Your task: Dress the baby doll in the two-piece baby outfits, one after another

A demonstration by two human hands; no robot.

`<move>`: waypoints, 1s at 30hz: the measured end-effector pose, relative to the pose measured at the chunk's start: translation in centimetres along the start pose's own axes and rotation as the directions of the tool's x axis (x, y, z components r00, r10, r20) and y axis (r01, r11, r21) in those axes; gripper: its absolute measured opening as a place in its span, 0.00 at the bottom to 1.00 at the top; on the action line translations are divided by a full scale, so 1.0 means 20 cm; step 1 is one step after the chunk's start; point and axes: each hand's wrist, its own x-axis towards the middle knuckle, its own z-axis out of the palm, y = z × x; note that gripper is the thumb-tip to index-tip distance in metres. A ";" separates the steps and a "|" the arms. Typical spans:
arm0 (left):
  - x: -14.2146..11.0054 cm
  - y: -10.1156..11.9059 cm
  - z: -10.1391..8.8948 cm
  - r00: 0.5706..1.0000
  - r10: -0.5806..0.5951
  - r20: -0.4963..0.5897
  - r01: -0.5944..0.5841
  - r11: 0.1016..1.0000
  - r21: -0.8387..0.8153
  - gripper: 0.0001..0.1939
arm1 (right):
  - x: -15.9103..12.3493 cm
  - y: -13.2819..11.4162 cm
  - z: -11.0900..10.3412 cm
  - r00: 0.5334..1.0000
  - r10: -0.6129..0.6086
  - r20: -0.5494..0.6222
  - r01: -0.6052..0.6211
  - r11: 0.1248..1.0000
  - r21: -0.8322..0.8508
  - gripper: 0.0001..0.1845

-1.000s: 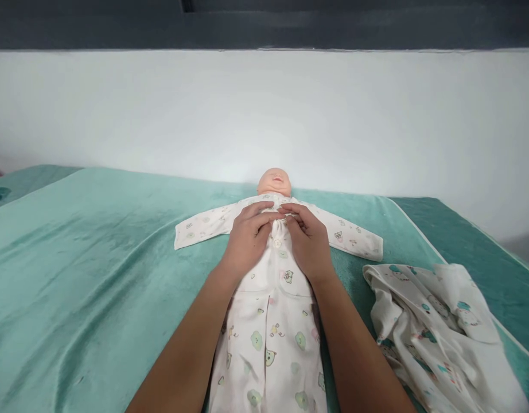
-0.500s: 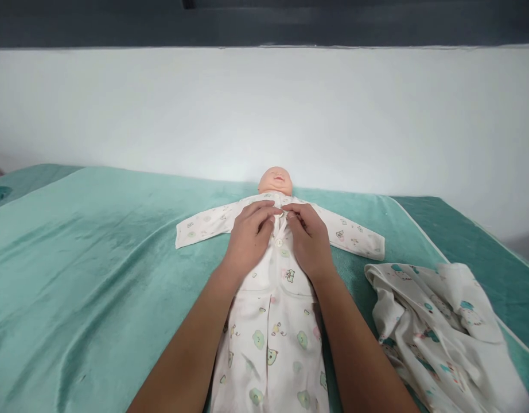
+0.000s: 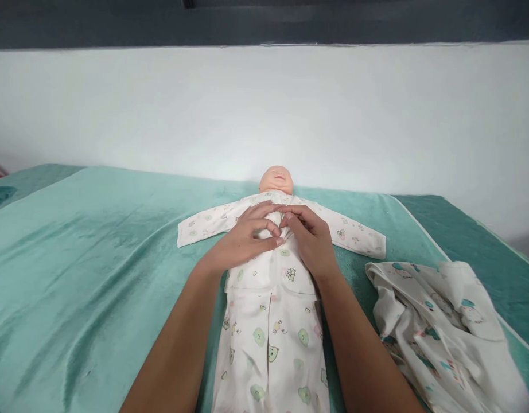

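Observation:
A baby doll [image 3: 276, 179] lies on its back in a white printed long-sleeved shirt [image 3: 247, 269] and matching trousers [image 3: 286, 355]. Both hands meet at the front opening on the doll's chest. My left hand [image 3: 251, 232] is curled there, thumb and index finger closing on the edge of the opening by a button, which the fingers mostly cover. From the other side, my right hand [image 3: 310, 232] pinches the shirt cloth between thumb and fingers, its fingertips touching those of the left. The sleeves lie stretched out to either side.
A crumpled white printed garment or cloth [image 3: 445, 327] lies at the right. Teal blanket [image 3: 96, 258] covers the surface beneath, with folds at the left. A white wall [image 3: 264, 109] rises behind the doll's head, with a dark band above it.
My left hand has turned and its thumb has moved down to the button, which showed uncovered before. My right hand has shifted only slightly, still at the shirt opening.

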 end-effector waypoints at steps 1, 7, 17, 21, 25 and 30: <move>0.00 -0.01 -0.01 1.000 0.004 0.018 -0.004 1.000 -0.005 0.07 | 0.00 0.00 0.00 1.000 -0.001 0.001 0.001 1.000 0.006 0.09; -0.01 -0.04 -0.03 0.998 0.059 0.031 -0.060 0.998 0.003 0.06 | 0.00 0.01 -0.01 1.000 -0.012 0.010 0.011 1.000 0.029 0.09; 0.00 0.00 0.01 0.998 0.030 -0.060 -0.032 0.999 -0.023 0.04 | 0.00 -0.01 -0.01 0.998 0.028 0.060 -0.026 0.999 -0.038 0.08; 0.00 0.00 0.02 0.998 0.021 -0.067 -0.023 0.999 -0.033 0.03 | 0.01 -0.04 -0.07 0.969 0.067 0.239 -0.044 0.994 -0.103 0.11; -0.01 0.00 0.01 0.998 0.014 -0.067 -0.019 0.997 -0.069 0.03 | 0.01 -0.08 -0.16 0.901 0.068 0.428 -0.004 0.989 -0.151 0.17; -0.01 -0.01 0.01 0.996 0.029 -0.080 -0.033 0.998 -0.052 0.04 | 0.01 -0.07 -0.18 0.880 0.014 0.474 0.080 0.981 -0.177 0.24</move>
